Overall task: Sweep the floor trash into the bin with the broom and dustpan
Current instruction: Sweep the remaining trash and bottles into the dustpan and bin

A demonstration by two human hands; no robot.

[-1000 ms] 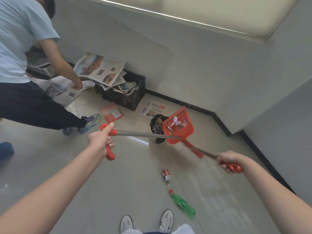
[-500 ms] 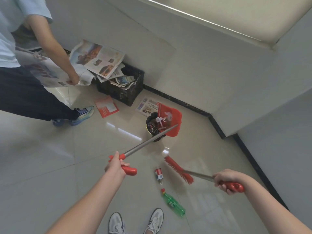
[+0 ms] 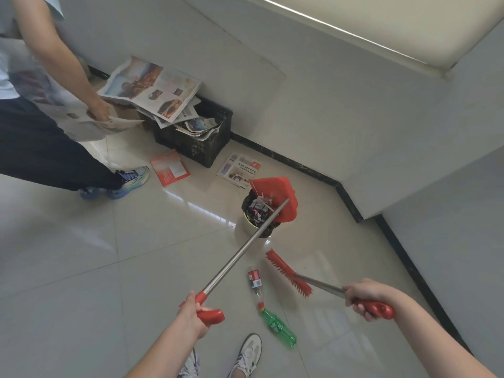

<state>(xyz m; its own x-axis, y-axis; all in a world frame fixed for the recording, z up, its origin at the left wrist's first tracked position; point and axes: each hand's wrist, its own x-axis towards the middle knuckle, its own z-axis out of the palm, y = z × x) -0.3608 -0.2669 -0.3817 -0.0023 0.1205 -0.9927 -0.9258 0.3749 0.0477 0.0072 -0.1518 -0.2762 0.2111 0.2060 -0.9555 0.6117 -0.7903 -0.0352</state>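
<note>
Dustpan [image 3: 275, 192] tipped further over scrap-filled bin [image 3: 248, 228]; left fingers [image 3: 201, 307] clench it, right fingers [image 3: 360, 310] the broom [image 3: 288, 274].

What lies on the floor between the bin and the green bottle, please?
In the head view, a small red-labelled container lies there on the floor, the broom head just beside it.

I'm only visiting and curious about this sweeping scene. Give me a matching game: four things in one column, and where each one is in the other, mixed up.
Things:
1. dustpan
2. green bottle
3. black crate
4. broom

Places:
A. stuffed with newspapers
B. gripped by the right hand
C. tipped over the bin
D. lying by the white shoes

Pairs: 1-C, 2-D, 3-A, 4-B.
</note>
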